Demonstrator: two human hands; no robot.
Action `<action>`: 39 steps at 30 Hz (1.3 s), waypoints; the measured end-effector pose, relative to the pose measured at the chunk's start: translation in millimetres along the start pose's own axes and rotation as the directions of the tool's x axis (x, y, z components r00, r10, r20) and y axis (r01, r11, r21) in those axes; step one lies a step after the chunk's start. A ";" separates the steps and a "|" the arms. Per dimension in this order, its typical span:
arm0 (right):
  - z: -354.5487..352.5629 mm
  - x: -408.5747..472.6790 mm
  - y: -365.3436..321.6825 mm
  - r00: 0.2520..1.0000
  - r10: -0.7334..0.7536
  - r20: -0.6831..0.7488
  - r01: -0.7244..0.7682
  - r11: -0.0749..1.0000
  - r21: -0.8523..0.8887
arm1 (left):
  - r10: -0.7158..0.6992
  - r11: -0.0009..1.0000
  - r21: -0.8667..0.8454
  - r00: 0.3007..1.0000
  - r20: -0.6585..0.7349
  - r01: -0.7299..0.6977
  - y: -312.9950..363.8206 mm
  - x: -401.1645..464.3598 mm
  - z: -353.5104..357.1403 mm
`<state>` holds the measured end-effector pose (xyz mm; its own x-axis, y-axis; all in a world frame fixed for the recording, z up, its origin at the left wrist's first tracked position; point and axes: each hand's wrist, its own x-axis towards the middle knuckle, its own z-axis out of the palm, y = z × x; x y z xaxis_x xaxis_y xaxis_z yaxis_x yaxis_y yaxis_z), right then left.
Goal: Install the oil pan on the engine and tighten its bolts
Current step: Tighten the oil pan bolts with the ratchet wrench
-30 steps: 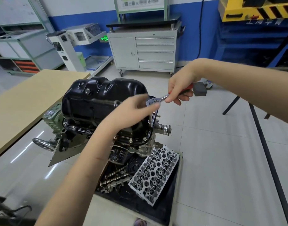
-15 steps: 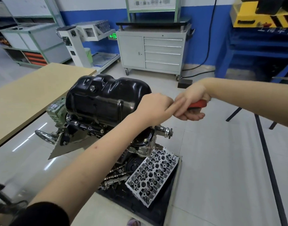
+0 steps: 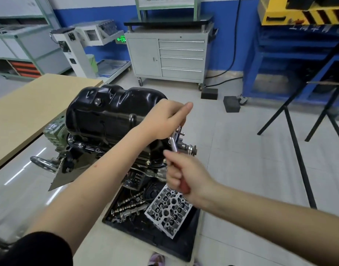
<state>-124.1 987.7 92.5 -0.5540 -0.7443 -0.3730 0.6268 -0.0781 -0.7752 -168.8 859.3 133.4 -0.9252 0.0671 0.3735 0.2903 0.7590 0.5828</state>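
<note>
The right hand (image 3: 186,174) has swung the ratchet (image 3: 173,144) round. A second ago it gripped the red handle out at about 3 o'clock from the ratchet head, at the oil pan's (image 3: 111,112) right end; now it grips the handle down at about 5 o'clock, over the cylinder head (image 3: 169,210) in the tray. The left hand (image 3: 164,121) has stayed curled over the ratchet head throughout, its thumb now sticking out towards 2 o'clock.
</note>
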 end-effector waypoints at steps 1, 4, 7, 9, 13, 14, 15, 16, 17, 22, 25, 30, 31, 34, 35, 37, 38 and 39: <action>11.3 2.8 8.5 1.000 -0.019 -0.022 0.020 0.997 0.073 | -0.026 0.999 -0.043 1.000 -0.017 0.025 -2.9 -2.3 -2.1; 33.4 8.9 14.6 0.998 -0.032 -0.051 0.043 0.975 0.217 | -0.175 0.963 -0.226 0.980 -0.095 0.150 -12.2 -7.4 -8.5; 30.6 9.2 11.1 0.998 -0.051 -0.033 0.055 0.988 0.144 | -0.257 0.918 -0.350 0.951 -0.172 0.185 -15.6 -9.2 -4.0; 18.7 8.8 5.1 0.999 -0.039 -0.001 0.039 0.999 0.039 | -0.279 0.912 -0.360 0.940 -0.196 0.196 -15.1 -8.5 3.3; -14.8 12.8 -34.5 0.989 0.085 0.122 -0.051 0.964 -0.259 | -0.311 0.907 -0.351 0.932 -0.186 0.233 -12.8 -7.9 8.8; -23.8 15.1 -50.8 0.985 0.107 0.137 -0.046 0.919 -0.391 | -0.310 0.913 -0.330 0.933 -0.183 0.239 -11.9 -8.3 8.6; -32.6 18.2 -68.7 0.985 0.103 0.137 -0.009 0.830 -0.558 | -0.311 0.916 -0.319 0.933 -0.180 0.244 -10.9 -8.5 8.2; -39.8 21.5 -87.5 0.988 0.074 0.138 0.051 0.678 -0.734 | -0.315 0.916 -0.314 0.932 -0.179 0.249 -9.4 -8.8 8.3; -44.3 24.8 -106.4 0.987 0.039 0.155 0.119 0.467 -0.876 | -0.320 0.918 -0.304 0.930 -0.183 0.256 -8.1 -8.7 8.9; -35.6 50.2 -164.2 0.928 -0.031 0.370 0.329 -0.393 -0.858 | -0.355 0.917 -0.280 0.900 -0.254 0.283 -3.7 -11.4 17.0; -32.3 59.3 -170.0 0.937 -0.048 0.346 0.302 -0.383 -0.873 | -0.349 0.912 -0.321 0.895 -0.279 0.256 -8.2 -15.5 17.0; -47.9 50.8 -157.4 0.978 0.199 0.063 0.096 -0.162 -0.982 | -0.371 0.822 -0.525 0.907 -0.200 0.221 -15.6 -7.0 17.9; -50.3 50.8 -156.7 0.979 0.198 0.051 0.083 -0.158 -0.984 | -0.379 0.799 -0.565 0.900 -0.213 0.203 -15.4 -3.6 20.2; -50.2 51.4 -159.8 0.970 0.241 0.037 0.048 -0.038 -0.998 | -0.386 0.786 -0.597 0.882 -0.269 0.162 -17.2 1.5 25.0; -49.9 51.0 -160.5 0.962 0.269 0.044 0.036 0.037 -0.999 | -0.390 0.786 -0.598 0.876 -0.283 0.157 -17.9 2.4 25.7; -51.4 48.3 -157.2 0.951 0.300 0.080 0.018 0.206 -0.978 | -0.413 0.785 -0.600 0.853 -0.318 0.157 -17.7 3.1 27.4; -53.0 46.5 -153.5 0.952 0.291 0.100 0.014 0.283 -0.959 | -0.427 0.787 -0.597 0.836 -0.345 0.156 -17.2 2.8 28.2; -54.5 44.3 -149.5 0.957 0.269 0.112 0.015 0.339 -0.941 | -0.436 0.793 -0.590 0.818 -0.376 0.151 -17.1 2.7 29.0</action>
<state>-272.2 1002.5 164.1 -0.2999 -0.8072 -0.5085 -0.3112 0.5866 -0.7477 -183.3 865.3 103.5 -0.7911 -0.5194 0.3231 0.2346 0.2301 0.9445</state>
